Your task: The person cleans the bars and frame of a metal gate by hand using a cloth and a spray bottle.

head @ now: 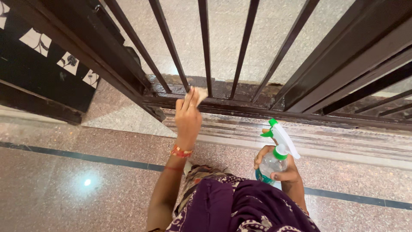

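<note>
My left hand [188, 115] reaches forward and presses a small pale cloth [201, 92] against the bottom rail of a dark metal barred gate [206, 51]. Red and gold bangles circle that wrist. My right hand [280, 168] stays close to my body, wrapped around a clear spray bottle [272, 163] with a green and white trigger head. The index finger rests near the trigger. The nozzle points up toward the gate.
The gate's vertical bars stand above a wet dark threshold [240, 92]. A black wall panel with white flower tiles [43, 64] is at the left. The speckled stone floor has a dark inlaid stripe [86, 157]. My purple patterned clothing [240, 206] fills the bottom.
</note>
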